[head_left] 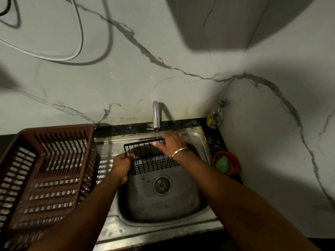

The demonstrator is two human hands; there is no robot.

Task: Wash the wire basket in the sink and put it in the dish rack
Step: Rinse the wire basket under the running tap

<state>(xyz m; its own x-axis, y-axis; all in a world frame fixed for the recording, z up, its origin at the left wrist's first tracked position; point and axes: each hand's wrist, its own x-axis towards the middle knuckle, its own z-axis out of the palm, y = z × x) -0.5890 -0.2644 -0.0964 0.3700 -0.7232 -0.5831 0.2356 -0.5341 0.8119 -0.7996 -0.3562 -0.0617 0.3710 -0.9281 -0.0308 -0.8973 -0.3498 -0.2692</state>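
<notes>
A black wire basket point(148, 158) is held over the steel sink point(163, 205), just below the tap point(155, 115). A thin stream of water falls from the tap onto its far rim. My left hand point(121, 167) grips the basket's left end, fingers curled round the wire. My right hand point(170, 143) lies over the basket's far right corner, thumb along the rim and fingers over the wire; a metal bangle sits on that wrist. The brown plastic dish rack point(45, 171) stands on the drainboard to the left of the sink, with nothing in it.
A red bowl with a green scrubber point(224, 163) sits on the black counter right of the sink. A bottle point(215, 116) stands in the back corner. Marbled wall tiles rise close behind, and a cable hangs on the wall at upper left.
</notes>
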